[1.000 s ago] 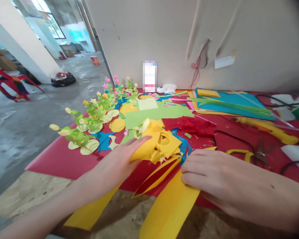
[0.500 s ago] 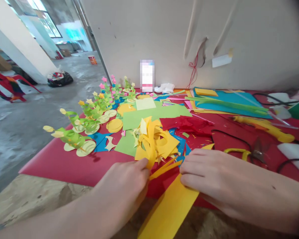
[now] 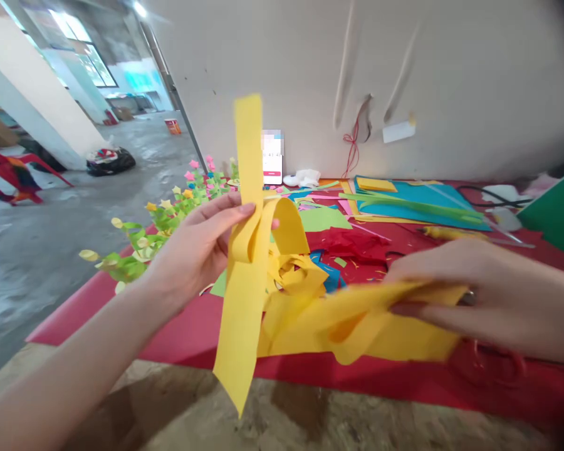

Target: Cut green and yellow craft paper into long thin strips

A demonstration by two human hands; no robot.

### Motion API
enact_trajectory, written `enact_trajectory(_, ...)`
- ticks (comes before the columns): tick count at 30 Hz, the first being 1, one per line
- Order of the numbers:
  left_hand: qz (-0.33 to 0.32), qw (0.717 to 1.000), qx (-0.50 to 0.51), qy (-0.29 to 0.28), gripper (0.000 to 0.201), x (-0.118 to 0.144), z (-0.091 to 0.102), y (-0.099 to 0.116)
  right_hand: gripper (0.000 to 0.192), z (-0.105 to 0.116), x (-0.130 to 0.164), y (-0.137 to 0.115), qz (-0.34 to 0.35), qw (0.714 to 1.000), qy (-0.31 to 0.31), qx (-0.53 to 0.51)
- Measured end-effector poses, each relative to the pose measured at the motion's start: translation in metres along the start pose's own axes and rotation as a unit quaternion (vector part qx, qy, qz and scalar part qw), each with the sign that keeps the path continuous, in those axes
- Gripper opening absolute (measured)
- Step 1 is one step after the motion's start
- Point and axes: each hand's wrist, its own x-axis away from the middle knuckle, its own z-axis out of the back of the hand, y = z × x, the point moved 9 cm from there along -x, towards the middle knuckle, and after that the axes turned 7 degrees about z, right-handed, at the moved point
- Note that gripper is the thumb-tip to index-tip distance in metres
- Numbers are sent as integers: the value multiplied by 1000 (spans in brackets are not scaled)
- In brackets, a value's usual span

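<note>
Now we have our left hand (image 3: 195,247) raised above the red paper-covered table (image 3: 122,313), fingers pinched on a long yellow paper strip (image 3: 244,275) that stands nearly upright, its top toward twelve o'clock and its pointed end hanging toward six. At three o'clock our right hand (image 3: 479,294), blurred, grips a crumpled yellow paper sheet (image 3: 371,322). Green paper-curl flowers (image 3: 136,250) stand at nine o'clock of the left hand.

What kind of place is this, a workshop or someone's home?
Probably a makeshift craft bench in a bare industrial hall: cut coloured paper covers the red table, finished paper flowers stand in rows, and a rough concrete floor stretches beyond.
</note>
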Motion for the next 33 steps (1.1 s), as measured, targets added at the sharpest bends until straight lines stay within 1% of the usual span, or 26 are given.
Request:
enact_trajectory(1,-5,1000,11,5,15,-1,-2,-4,11,0,-4,8,-22,997,-24,-66)
enact_trajectory(2,-5,1000,16,9,24,-3,-4,-9,15,1,-7,16,-53,987,-28,-151)
enact_trajectory(3,2,1000,14,11,37,-6,-6,-17,17,2,-11,26,-92,964,-2,-251)
enact_trajectory(4,23,1000,9,3,50,-10,-9,-28,16,2,-13,37,-133,926,49,-349)
enact_trajectory(5,26,1000,9,3,61,-14,-11,-37,14,-3,-15,46,-166,879,92,-438)
enact_trajectory(6,30,999,11,4,68,-18,-13,-46,12,-12,-17,51,-186,831,118,-510)
enact_trajectory(7,35,999,26,13,69,-21,-13,-55,10,-26,-21,54,-203,796,123,-557)
enact_trajectory(8,43,999,30,8,65,-24,-17,-63,11,-40,-24,55,-218,771,121,-587)
enact_trajectory(9,53,998,33,-2,59,-26,-22,-71,15,-53,-26,57,-231,755,117,-603)
enact_trajectory(10,64,997,37,-12,52,-26,-27,-77,19,-63,-28,58,-238,745,125,-610)
enact_trajectory(13,87,995,46,-22,37,-20,-36,-88,24,-81,-33,60,-229,742,150,-612)
enact_trajectory(16,89,995,51,-5,30,-12,-36,-89,23,-93,-35,56,-209,737,137,-628)
enact_trajectory(19,115,992,38,17,28,-4,-34,-94,23,-105,-35,49,-210,720,99,-654)
enact_trajectory(21,137,989,41,35,31,-1,-32,-98,24,-108,-35,48,-214,712,96,-662)
enact_trajectory(22,141,988,52,39,31,0,-32,-98,25,-107,-34,48,-217,712,106,-659)
enact_trajectory(24,145,985,89,29,31,0,-33,-97,26,-100,-32,52,-224,717,144,-645)
enact_trajectory(26,147,980,133,-14,37,-1,-37,-94,25,-92,-30,54,-224,719,185,-631)
enact_trajectory(28,153,974,156,-57,44,-1,-38,-92,26,-86,-29,53,-221,726,201,-620)
enact_trajectory(30,161,976,131,-72,39,1,-35,-92,28,-89,-29,49,-226,742,175,-607)
enact_trajectory(32,170,981,70,-57,31,5,-27,-96,28,-98,-30,43,-234,763,121,-590)
enact_trajectory(33,174,983,39,-44,31,7,-23,-97,28,-104,-30,40,-236,773,97,-580)
